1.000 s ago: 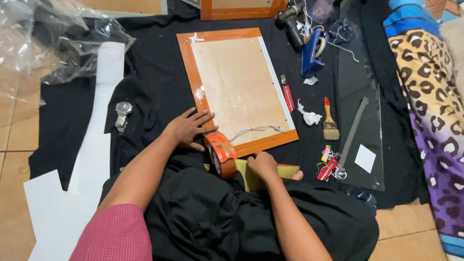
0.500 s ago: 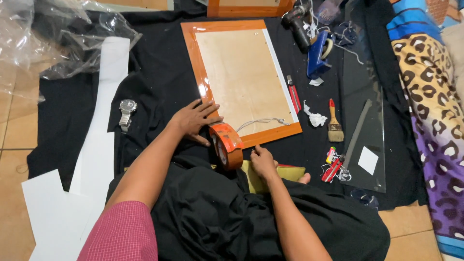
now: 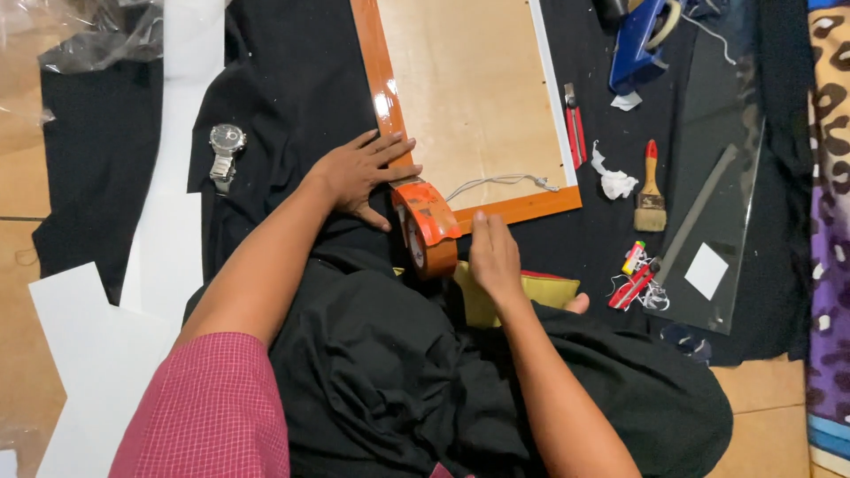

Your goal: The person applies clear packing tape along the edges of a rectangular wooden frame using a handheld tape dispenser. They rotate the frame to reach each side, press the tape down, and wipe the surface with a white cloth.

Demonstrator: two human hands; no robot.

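An orange-edged picture frame (image 3: pixel 382 88) lies face down on black cloth, its pale backing board (image 3: pixel 474 97) up, with a thin hanging cord (image 3: pixel 500 182) near its lower edge. My left hand (image 3: pixel 361 173) presses flat on the frame's lower left corner, fingers spread. A roll of orange tape (image 3: pixel 428 227) stands on edge at that corner, its strip running onto the frame. My right hand (image 3: pixel 494 255) is just right of the roll, fingers together; the view does not show whether it touches the roll. A yellow cushion (image 3: pixel 531 292) lies beneath it.
A wristwatch (image 3: pixel 225 150) lies to the left beside white card sheets (image 3: pixel 106 345). Right of the frame are a red cutter (image 3: pixel 575 133), crumpled white paper (image 3: pixel 613 181), a small brush (image 3: pixel 651 190), a blue tape dispenser (image 3: pixel 639 37), a glass pane (image 3: pixel 722 195) and a patterned cloth (image 3: pixel 828 177).
The camera has moved closer to the frame's lower left corner. My right hand has shifted up beside the tape roll. My left hand stays pressed on the corner.
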